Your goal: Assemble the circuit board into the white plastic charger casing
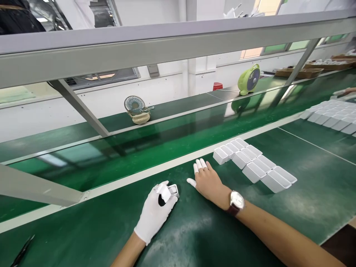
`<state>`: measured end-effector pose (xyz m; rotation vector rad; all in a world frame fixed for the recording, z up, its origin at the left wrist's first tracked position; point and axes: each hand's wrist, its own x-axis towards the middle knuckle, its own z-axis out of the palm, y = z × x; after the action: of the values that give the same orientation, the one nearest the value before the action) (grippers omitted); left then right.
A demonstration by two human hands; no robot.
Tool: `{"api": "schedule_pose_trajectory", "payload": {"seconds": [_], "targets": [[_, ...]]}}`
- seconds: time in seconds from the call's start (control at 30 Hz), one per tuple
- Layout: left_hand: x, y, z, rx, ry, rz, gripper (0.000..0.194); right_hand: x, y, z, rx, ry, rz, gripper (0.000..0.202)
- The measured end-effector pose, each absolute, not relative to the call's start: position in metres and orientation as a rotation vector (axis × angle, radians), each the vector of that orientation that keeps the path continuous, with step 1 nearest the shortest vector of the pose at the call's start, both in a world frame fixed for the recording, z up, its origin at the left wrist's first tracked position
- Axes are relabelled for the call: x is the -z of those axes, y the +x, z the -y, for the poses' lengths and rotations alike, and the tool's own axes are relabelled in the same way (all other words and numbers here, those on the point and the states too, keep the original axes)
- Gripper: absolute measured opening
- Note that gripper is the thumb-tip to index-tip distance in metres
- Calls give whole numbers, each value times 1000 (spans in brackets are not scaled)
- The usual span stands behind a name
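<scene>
My left hand (155, 211), in a white glove, is closed around a small white case (174, 190) low over the green table (111, 222). A white piece with a dark round part stands out at the top of the grip. My right hand (207, 180), with white finger cots and a watch at the wrist, lies flat with its fingers stretched out and holds nothing. Just beyond it, to the right, several open white boxes (254, 170) stand in staggered rows.
Black tweezers (23, 250) lie at the lower left. Behind a green belt (167, 137) stand a small beige fan (135, 107) and a green fan (249, 79). More white boxes (333, 115) and another person's hand (349, 90) are at the right. A shelf beam (167, 46) crosses above.
</scene>
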<state>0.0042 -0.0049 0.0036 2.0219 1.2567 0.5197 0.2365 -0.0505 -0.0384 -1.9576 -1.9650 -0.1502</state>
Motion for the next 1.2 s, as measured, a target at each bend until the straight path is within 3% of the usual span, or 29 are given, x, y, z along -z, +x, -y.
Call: {"api": "schedule_pose_trajectory", "payload": {"seconds": [0.13, 0.27, 0.43, 1.2], "targets": [[-5, 6, 6, -536, 2028, -1257, 50, 48, 228, 48, 175, -1877, 1978, 57], [-5, 7, 7, -557, 2031, -1266, 50, 44, 237, 33, 129, -1467, 2234, 47], [-10, 8, 8, -562, 1989, -1249, 49, 45, 239, 30, 100, -1262, 2278, 40], [-4, 9, 17, -655, 1826, -1156, 51, 49, 235, 42, 84, -1176, 2266, 44]]}}
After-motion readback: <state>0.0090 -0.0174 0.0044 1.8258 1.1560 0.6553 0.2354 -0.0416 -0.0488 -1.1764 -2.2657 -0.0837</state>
